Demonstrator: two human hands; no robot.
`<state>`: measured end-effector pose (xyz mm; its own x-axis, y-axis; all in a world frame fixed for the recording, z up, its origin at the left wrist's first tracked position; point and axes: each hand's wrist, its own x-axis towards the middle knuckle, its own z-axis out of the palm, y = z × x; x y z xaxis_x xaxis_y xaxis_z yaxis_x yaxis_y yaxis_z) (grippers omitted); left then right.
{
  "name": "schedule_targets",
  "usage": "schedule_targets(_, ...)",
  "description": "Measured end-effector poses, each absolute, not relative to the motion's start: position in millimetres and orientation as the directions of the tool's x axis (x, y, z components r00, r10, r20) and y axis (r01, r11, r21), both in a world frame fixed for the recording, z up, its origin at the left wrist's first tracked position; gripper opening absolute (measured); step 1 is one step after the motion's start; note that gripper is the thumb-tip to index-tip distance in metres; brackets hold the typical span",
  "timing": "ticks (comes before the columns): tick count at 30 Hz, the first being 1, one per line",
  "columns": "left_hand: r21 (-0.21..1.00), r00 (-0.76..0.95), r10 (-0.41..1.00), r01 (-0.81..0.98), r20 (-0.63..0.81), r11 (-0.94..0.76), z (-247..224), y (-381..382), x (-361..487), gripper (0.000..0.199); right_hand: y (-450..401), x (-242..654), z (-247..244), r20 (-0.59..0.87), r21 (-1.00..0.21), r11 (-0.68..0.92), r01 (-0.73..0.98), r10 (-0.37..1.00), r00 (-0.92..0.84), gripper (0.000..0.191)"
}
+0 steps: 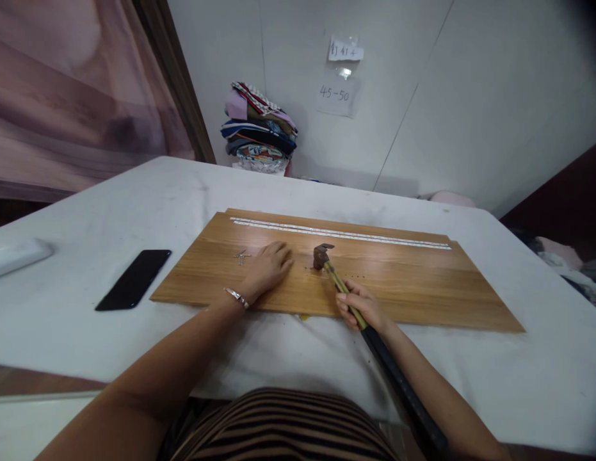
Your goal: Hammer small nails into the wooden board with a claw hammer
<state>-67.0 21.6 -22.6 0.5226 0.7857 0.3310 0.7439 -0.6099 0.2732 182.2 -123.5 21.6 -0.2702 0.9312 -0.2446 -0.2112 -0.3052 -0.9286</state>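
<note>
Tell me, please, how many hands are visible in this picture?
2. The left hand rests on the wooden board, beside the small nails; the right hand grips the hammer by its handle.

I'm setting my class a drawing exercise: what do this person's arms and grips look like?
No sleeves show on the left arm or right arm, and the left grip and right grip are ungloved. A shiny, silver-toned bracelet is worn on the left; none shows on the right.
</note>
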Motion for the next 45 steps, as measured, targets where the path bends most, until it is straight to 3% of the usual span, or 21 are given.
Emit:
schedule_targets(39, 0.268, 0.54, 0.778, 0.736, 0.321, -0.622, -17.7, 20.5, -66.9, 0.023, -123.5, 183.1, 16.2, -0.247, -0.93, -0.308, -0.201, 0.928, -0.28, 0.043)
schedule_targets(45, 0.297, 0.529, 0.786, 0.731, 0.32, -0.614, -14.5, 18.5, -66.0, 0.02, -124.0, 182.7, 20.2, -0.253, -0.924, -0.318, -0.212, 0.925, -0.284, 0.051)
